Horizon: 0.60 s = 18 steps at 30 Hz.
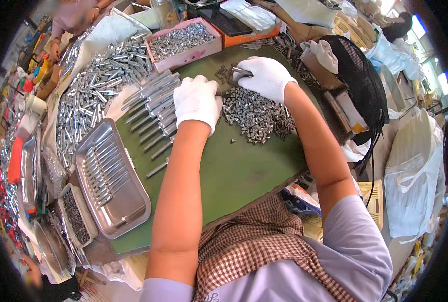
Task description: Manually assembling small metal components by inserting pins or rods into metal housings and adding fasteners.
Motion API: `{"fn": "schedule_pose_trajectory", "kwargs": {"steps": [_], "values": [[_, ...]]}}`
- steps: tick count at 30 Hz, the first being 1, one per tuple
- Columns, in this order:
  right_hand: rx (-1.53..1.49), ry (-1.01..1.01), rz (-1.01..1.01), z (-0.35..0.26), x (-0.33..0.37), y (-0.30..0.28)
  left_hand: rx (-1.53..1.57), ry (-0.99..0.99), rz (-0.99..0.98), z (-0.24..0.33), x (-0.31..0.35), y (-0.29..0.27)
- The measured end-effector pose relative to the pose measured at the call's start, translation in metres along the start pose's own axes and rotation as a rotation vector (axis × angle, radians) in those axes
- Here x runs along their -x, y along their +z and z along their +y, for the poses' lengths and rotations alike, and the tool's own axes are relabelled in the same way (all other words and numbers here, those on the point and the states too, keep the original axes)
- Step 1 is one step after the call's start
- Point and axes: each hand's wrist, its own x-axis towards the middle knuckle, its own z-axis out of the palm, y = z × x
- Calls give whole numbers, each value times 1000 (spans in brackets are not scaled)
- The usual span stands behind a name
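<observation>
My left hand [198,103], in a white knit glove, is curled beside the row of slim metal rods with thicker sleeves [156,108] lying on the green work surface. Its fingers are closed; whatever they hold is hidden under the glove. In the same kind of glove, my right hand [268,79] pinches a short dark metal pin [242,71] that sticks out to the left. Just below it spreads a heap of small shiny metal pieces [254,113]. Small dark screws [225,74] lie between the two hands, farther back.
At left, a steel tray [142,209] holds a row of metal rods, beside a small bin of dark screws [75,214]. Behind are a large pile of metal tubes [91,95] and a pink box of small parts [211,49]. A black mesh bag [357,75] stands right.
</observation>
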Motion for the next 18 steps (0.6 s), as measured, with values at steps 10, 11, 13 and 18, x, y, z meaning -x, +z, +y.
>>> {"fn": "schedule_pose_trajectory", "kwargs": {"steps": [10,11,13,18], "values": [[-123,-12,-94,-6,9,-5,195,39,170,11,0,-1],[-107,-44,-78,-1,9,-4,253,-4,126,13,-1,-1],[-78,-88,-78,5,11,-6,309,-46,79,18,0,-1],[-29,-213,-122,12,20,-13,505,-125,-211,28,5,-5]]}}
